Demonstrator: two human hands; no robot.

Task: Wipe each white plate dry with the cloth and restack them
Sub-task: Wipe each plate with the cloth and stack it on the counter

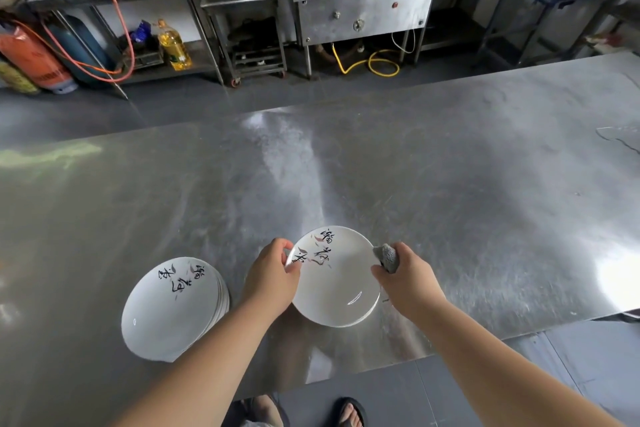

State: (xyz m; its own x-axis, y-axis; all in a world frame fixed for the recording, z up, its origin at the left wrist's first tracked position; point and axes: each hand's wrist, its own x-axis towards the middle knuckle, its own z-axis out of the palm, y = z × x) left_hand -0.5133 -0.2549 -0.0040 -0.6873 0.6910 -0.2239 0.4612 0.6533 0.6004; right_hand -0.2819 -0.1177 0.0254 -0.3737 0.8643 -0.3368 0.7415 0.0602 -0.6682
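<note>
The white plate (337, 284) sits over the near edge of the steel table (450, 201), face up and tilted slightly toward the camera, with black brush characters and reddish marks across its far-left part. Faint layered lines run along its near rim; whether more plates lie under it, or whether it rests on the table at all, cannot be determined. The left hand (273, 270) pinches the plate's left rim, thumb on the upper face, the fingers curled behind and mostly hidden. The right hand (405, 276) grips a bunched grey cloth (388, 256) against the right rim; only a small wad of cloth shows above the fingers, the remainder being hidden in the fist. Just left of the left forearm stands a stack of white plates (166, 312) bearing the same characters; the forearm covers its near-right edge, and the count cannot be read from the rims. 2 feet (349, 411) in sandals show below the table edge, the left 1 partly cut off. Beyond the table, well apart, an oil bottle (174, 45), gas cylinders (38, 62) cut off at the frame's left edge, and a yellow hose (377, 62) under steel kitchen units
</note>
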